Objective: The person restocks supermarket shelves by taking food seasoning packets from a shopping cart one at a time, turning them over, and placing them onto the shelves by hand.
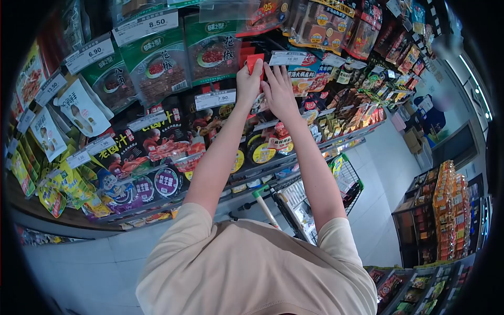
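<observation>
On the upper shelf, my left hand (pixel 248 85) is closed on the edge of a red packet (pixel 255 61); most of the packet is hidden behind my hands. My right hand (pixel 280 95) lies close beside it, fingers stretched out, its thumb side against the packet's edge. Left of my hands hang green-topped clear bags of Sichuan peppercorns (pixel 213 51), with a 7.90 price tag (pixel 216 100) below them. A 16.90 price tag (pixel 289 58) and a blue and red hotpot seasoning packet (pixel 303 73) are just right of my right fingers.
Lower shelf rows carry black and red sauce packets (pixel 173 137) and round tubs (pixel 262 152). Beneath my right arm stands a shopping cart (pixel 290 207) with a green-tipped pole (pixel 266 209) beside it. Another stocked rack (pixel 420 218) stands at right, across the tiled floor (pixel 370 170).
</observation>
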Available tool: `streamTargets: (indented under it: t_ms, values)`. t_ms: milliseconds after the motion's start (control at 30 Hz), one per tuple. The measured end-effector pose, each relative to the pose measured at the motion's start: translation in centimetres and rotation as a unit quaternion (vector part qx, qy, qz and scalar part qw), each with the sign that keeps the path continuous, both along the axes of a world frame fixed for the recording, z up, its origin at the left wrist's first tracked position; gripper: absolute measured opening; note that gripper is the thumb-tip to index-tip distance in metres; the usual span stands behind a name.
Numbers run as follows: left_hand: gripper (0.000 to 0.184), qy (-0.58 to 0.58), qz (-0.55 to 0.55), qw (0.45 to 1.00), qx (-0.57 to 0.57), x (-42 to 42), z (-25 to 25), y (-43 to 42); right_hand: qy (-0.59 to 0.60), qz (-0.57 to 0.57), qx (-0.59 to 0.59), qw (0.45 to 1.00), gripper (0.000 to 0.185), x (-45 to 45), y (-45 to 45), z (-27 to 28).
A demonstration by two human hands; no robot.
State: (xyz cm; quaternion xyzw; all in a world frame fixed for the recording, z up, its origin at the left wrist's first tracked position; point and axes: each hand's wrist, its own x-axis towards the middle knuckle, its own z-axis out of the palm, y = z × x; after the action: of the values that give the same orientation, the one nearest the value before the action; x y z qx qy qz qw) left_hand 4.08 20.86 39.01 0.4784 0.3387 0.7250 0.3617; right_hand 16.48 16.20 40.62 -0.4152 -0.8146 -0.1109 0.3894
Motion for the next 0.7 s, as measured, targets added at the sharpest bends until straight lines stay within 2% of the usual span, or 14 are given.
streamTargets:
  t_ms: [67,133,267,333,367,433,667,700]
  values:
    - [0.031,0.022,0.017,1.000,0.011,0.0,-0.2,-0.2,-0.002,-0.002,-0.008,1.000,0.054,-0.3,0.1,0.1]
    - [0.032,-0.014,0.040,0.997,0.062,0.2,-0.8,-0.6,-0.010,-0.012,-0.001,1.000,0.056,-0.4,0.3,-0.3]
    - [0.036,0.046,0.043,0.997,0.044,0.0,-1.9,-3.0,-0.004,-0.018,0.006,1.000,0.057,-0.8,0.8,-0.9]
    - [0.049,0.029,0.011,0.999,0.035,0.1,-3.9,-3.5,-0.013,-0.035,0.005,0.999,0.059,-0.9,0.8,-1.0]
    - [0.049,0.030,0.011,0.999,0.035,0.0,-4.8,-3.8,-0.012,-0.035,0.005,0.999,0.059,-1.0,0.8,-1.0]
    - [0.059,0.100,0.040,0.994,0.005,-0.2,-6.5,-4.8,-0.005,-0.038,0.005,0.999,0.061,-1.3,0.8,-1.2]
    - [0.056,0.152,0.043,0.987,0.017,-0.6,-8.6,-10.3,0.023,-0.028,-0.011,0.999,0.061,-1.1,-0.5,-2.0]
    - [0.055,0.119,0.019,0.993,0.014,-0.4,-8.5,-11.7,0.031,-0.019,-0.009,0.999,0.060,-0.6,-1.1,-2.2]
